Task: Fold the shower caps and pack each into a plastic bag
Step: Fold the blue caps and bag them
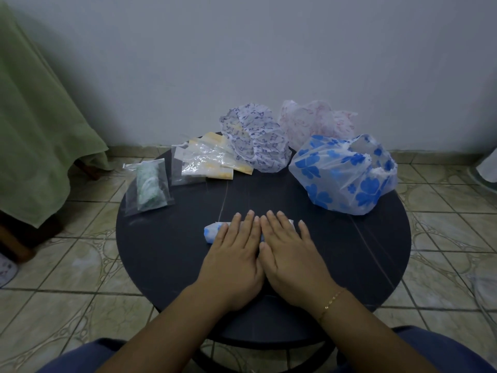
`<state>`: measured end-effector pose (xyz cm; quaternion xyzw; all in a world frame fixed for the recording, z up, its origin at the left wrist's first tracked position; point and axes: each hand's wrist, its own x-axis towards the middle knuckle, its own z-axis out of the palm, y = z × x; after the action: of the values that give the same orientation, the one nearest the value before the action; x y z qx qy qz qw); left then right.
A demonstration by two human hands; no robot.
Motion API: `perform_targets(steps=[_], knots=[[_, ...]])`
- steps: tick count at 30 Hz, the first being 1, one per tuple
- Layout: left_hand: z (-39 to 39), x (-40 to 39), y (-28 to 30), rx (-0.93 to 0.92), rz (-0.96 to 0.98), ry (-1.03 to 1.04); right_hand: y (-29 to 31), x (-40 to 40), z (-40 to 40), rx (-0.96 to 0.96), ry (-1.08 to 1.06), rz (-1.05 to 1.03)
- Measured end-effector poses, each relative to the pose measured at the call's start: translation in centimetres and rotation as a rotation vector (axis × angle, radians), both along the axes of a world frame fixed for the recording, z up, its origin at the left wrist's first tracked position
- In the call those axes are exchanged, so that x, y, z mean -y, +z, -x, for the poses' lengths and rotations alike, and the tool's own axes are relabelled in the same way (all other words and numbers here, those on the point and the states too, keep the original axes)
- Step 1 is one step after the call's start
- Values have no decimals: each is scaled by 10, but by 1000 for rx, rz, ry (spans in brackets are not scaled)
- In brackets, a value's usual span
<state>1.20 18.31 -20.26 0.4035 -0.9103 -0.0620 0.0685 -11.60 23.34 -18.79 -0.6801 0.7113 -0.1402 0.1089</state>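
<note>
A folded white shower cap with blue print lies as a narrow strip at the middle of the round black table. My left hand and my right hand lie side by side on it, fingers straight, pressing it flat; only its left end and a bit of its right end show. Three unfolded caps stand at the back: a blue-flowered one, a purple-patterned one and a pink-patterned one. A clear bag holding a green cap lies at the left, beside a pile of empty plastic bags.
The table stands on a tiled floor close to a grey wall. A green cloth hangs over furniture at the left. My knees in blue fabric show at the bottom edge.
</note>
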Motion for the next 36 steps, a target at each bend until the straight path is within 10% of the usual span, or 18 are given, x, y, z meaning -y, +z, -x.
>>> perform_targets(steps=[24,36], knots=[[-32,0,11,-10,-52,214,11,-7,7,-74,15,-165],[-16,-1,7,-37,-10,-29,11,-1,-6,-12,23,9]])
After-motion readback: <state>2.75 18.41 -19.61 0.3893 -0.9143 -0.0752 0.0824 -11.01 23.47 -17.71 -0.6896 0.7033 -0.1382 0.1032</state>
